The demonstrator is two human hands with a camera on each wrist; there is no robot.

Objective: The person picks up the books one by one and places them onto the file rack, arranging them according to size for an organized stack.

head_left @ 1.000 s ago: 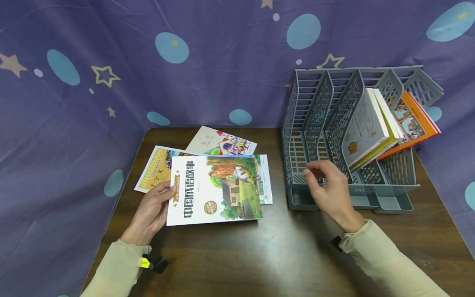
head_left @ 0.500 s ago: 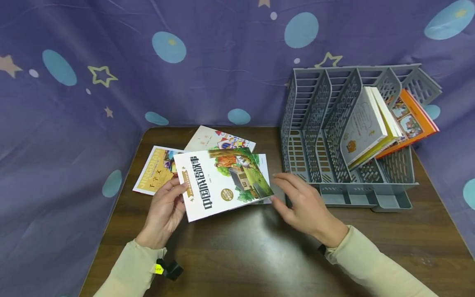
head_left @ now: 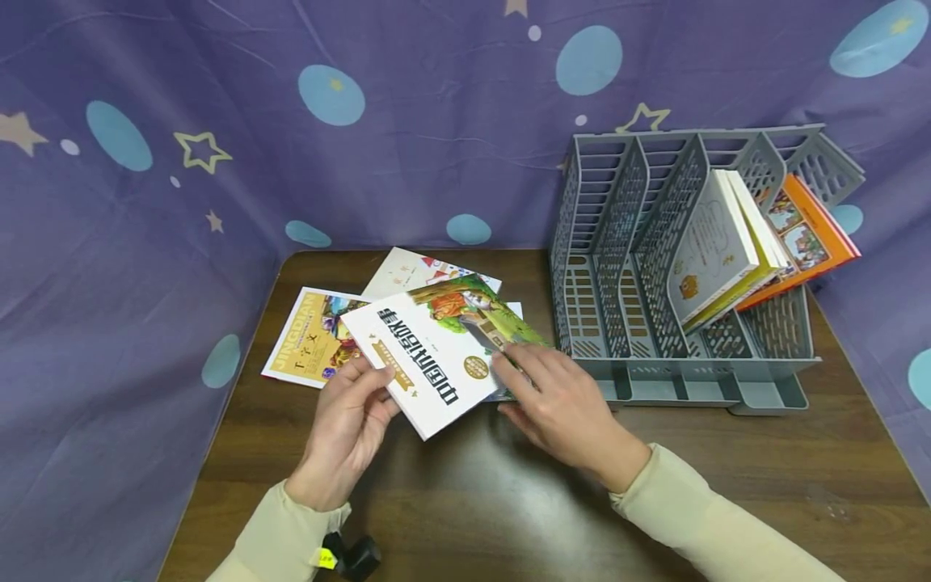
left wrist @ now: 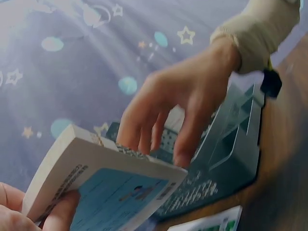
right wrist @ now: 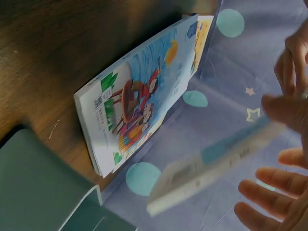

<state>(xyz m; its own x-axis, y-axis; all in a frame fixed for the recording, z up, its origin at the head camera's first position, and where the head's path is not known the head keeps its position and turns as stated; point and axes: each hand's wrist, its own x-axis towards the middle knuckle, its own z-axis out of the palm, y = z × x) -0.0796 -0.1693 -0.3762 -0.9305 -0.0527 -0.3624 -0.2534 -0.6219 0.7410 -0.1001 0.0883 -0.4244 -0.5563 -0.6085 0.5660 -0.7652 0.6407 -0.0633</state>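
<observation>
My left hand (head_left: 345,436) grips a white paperback picture book (head_left: 396,323) by its lower left end, thumb on the cover, above the table. The book is turned at an angle, with a farmhouse and trees at its far end. Over that end my right hand (head_left: 563,408) reaches with fingers loosely spread, hiding part of the picture. In the left wrist view the right hand's fingers and thumb stand either side of the book's edge (left wrist: 130,156); firm contact is unclear. Beneath lie a yellow-covered book (head_left: 309,331), a cream book (head_left: 403,271) and a blue illustrated book (right wrist: 149,89).
A grey plastic file rack (head_left: 625,368) stands at the right against the curtain (head_left: 436,162). White and yellow books (head_left: 713,250) lean in one of its slots, and an orange book (head_left: 807,242) slants further right. The brown wooden table (head_left: 509,517) carries everything.
My right hand has moved left from the rack to the held book's far end. The left hand has shifted slightly right and turned the book clockwise.
</observation>
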